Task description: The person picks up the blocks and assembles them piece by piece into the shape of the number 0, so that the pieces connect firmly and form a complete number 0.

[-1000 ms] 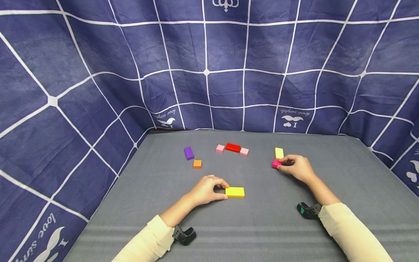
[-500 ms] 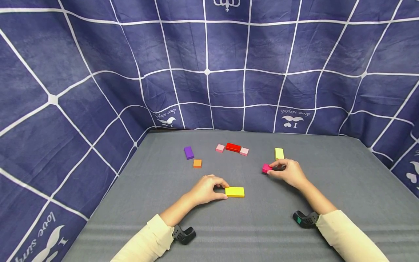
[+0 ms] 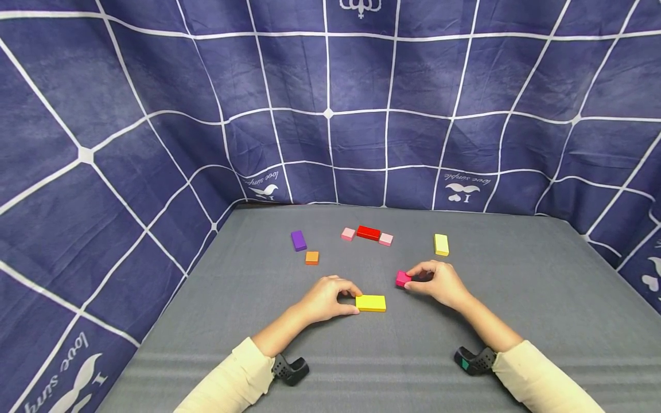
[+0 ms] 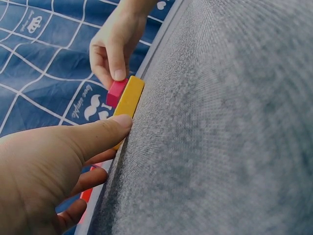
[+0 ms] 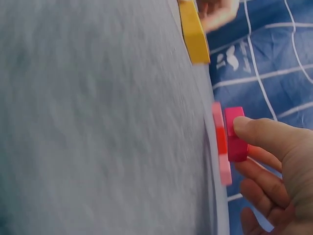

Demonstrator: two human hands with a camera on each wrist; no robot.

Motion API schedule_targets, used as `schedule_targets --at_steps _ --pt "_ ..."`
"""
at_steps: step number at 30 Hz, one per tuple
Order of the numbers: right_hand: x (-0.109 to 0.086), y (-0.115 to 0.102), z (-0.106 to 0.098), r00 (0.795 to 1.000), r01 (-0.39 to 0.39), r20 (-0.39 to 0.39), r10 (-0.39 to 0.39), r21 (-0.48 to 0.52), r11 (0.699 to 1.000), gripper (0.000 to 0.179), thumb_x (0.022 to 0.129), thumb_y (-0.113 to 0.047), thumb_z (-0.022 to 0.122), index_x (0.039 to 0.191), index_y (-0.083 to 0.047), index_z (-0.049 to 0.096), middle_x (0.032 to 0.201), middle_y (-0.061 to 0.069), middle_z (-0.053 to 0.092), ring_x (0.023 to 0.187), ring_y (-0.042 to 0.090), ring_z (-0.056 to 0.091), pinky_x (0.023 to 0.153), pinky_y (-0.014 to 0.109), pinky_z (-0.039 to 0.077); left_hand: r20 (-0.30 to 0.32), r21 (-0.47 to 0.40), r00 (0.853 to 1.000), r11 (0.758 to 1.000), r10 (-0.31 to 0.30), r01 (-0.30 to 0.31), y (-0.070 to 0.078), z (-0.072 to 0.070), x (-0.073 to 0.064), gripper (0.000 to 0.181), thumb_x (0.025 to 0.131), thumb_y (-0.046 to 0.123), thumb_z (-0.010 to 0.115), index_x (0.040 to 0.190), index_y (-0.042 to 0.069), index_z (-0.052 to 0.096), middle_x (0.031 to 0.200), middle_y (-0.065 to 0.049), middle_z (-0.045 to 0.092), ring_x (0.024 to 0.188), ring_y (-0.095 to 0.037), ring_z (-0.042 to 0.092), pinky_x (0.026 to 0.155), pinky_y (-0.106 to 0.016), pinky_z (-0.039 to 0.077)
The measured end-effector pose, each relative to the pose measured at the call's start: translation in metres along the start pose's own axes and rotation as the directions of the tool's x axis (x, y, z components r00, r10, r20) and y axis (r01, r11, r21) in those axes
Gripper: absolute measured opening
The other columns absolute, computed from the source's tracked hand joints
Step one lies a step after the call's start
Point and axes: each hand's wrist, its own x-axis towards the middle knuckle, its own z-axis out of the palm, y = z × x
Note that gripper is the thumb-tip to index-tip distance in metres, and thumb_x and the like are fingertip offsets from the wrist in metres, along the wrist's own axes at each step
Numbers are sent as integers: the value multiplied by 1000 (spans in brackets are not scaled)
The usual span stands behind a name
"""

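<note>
Near the middle of the grey table, a flat yellow block (image 3: 372, 303) lies lengthwise. My left hand (image 3: 322, 299) pinches its left end between thumb and fingers. To the right and a little beyond, my right hand (image 3: 439, 284) grips a small magenta block (image 3: 403, 279) by its right side. In the right wrist view my thumb presses on one face of the magenta block (image 5: 236, 134), with fingers behind it. A gap separates the two blocks in the head view, while in the left wrist view the magenta block (image 4: 116, 93) overlaps the far end of the yellow one.
Toward the back stand a red block (image 3: 368, 233) between two pale pink blocks, such as this one (image 3: 385, 239). A purple block (image 3: 298, 241) and an orange block (image 3: 312, 258) lie left, a pale yellow block (image 3: 441, 244) right. A blue gridded cloth (image 3: 361, 143) hangs behind.
My right hand has carried the magenta block left and toward me, away from the pale yellow block and closer to the yellow one. My left hand has stayed in place.
</note>
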Motion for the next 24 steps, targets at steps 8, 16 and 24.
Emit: schedule_targets --at_steps 8,16,24 --pt "-6 -13 14 999 24 42 -25 29 999 20 71 -18 87 89 -16 77 79 -2 62 75 17 55 63 28 43 -5 -5 1000 1000 -5 5 0 0 0 27 74 26 86 98 17 75 90 8 71 81 -7 58 78 -24 44" --pt "-10 -16 21 997 63 40 -65 38 997 21 69 -17 88 87 -17 77 78 -3 63 73 14 55 64 27 45 -15 -14 1000 1000 4 -4 0 0 0 27 74 25 86 98 17 75 91 8 71 81 -7 58 79 -24 44" --pt "-12 -14 27 996 88 23 -89 35 996 21 68 -16 89 85 -16 76 76 -5 61 70 11 53 62 26 44 -5 -15 1000 1000 -6 6 1 0 0 27 75 25 86 98 16 75 91 8 71 81 -7 58 78 -23 44"
